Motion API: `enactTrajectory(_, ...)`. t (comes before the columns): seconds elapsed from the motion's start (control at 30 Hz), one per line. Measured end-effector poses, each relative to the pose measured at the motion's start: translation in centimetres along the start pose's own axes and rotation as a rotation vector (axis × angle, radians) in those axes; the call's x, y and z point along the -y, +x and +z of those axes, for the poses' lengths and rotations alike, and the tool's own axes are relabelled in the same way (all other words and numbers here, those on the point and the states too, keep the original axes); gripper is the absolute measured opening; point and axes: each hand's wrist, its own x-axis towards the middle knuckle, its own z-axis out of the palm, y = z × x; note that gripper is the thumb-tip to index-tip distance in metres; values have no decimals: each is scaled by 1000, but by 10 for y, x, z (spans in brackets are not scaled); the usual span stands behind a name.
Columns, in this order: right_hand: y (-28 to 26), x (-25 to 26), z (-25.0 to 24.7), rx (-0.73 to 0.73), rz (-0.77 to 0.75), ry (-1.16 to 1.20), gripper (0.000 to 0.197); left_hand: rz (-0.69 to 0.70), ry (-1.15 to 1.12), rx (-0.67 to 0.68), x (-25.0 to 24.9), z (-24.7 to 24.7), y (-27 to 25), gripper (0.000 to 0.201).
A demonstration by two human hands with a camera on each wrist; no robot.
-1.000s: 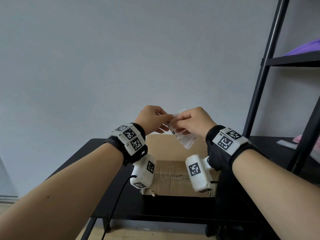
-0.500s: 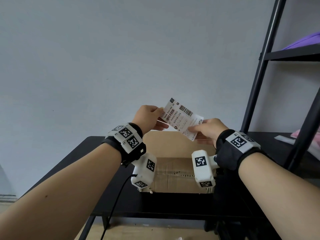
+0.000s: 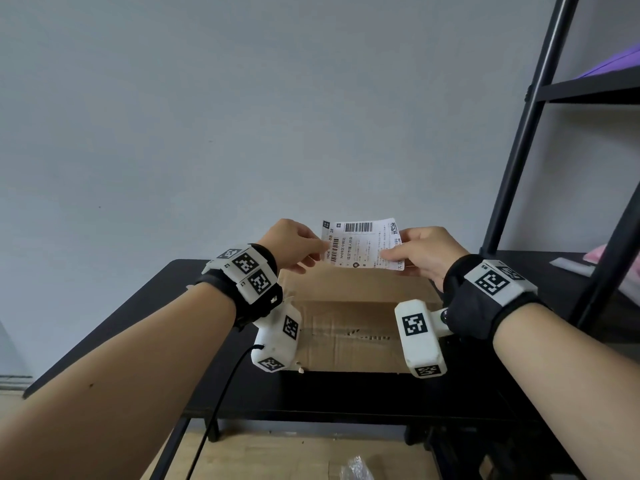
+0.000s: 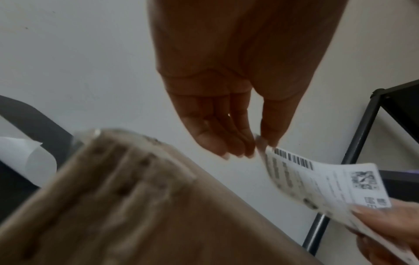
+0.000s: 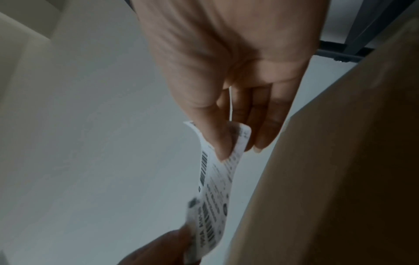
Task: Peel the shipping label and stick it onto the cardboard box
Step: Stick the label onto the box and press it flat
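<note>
A white shipping label (image 3: 362, 243) with barcodes hangs in the air above the brown cardboard box (image 3: 349, 327), printed side toward me. My left hand (image 3: 294, 245) pinches its left edge between thumb and fingertips. My right hand (image 3: 420, 254) pinches its right edge, thumb on the printed face. The left wrist view shows the label (image 4: 322, 181) stretched from my left fingertips (image 4: 238, 148) toward the other hand. In the right wrist view the label (image 5: 217, 179) curls under my right thumb, with the box (image 5: 328, 179) close on the right. The box lies on a black table (image 3: 166, 306).
A black metal shelf frame (image 3: 530, 123) stands at the right, with a purple item (image 3: 613, 64) on its upper shelf. White and pink things (image 3: 588, 263) lie on the table at far right. A curled white sheet (image 4: 29, 157) lies left of the box. A grey wall rises behind.
The label went from bunched between both hands to spread out flat, then from tilted to nearly level. My hands moved apart, each keeping its pinch on an edge.
</note>
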Motion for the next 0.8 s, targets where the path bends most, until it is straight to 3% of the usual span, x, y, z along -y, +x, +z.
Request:
enactTrajectory(0.23,2,-13,2,30,13,-139,22,-55,123,70,11,3,0,25)
enactTrajectory(0.33,2,-11,3,44,6,-207,32,-81,194,82,15,0,0,31)
enactTrajectory(0.8,7,-15,12,43,17,-421,47,-100,249,155,25,-3,-1,33)
